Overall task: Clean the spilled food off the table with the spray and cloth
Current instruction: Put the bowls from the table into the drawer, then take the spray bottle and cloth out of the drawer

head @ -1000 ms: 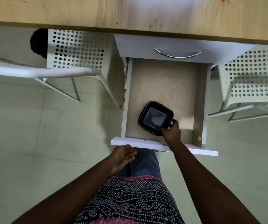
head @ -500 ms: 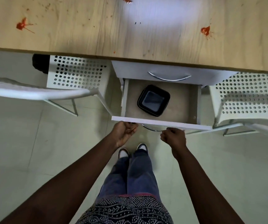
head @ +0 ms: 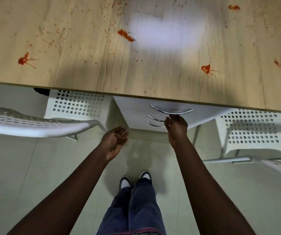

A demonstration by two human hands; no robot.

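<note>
The right hand (head: 176,128) has its fingers curled at the middle drawer handle (head: 155,118), just under the top handle (head: 171,110); whether its grip is closed on the metal I cannot tell; the left hand (head: 115,140) hangs open, palm up, holding nothing, just left of the white drawer unit (head: 136,109); above, the wooden table (head: 136,70) carries red spilled food (head: 126,35) in scattered splats; perforated white chairs (head: 253,131) flank the drawers.

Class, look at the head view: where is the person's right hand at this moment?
The right hand sits right of centre, fingers at the curved metal handles of the white drawer unit under the wooden table's front edge.
</note>
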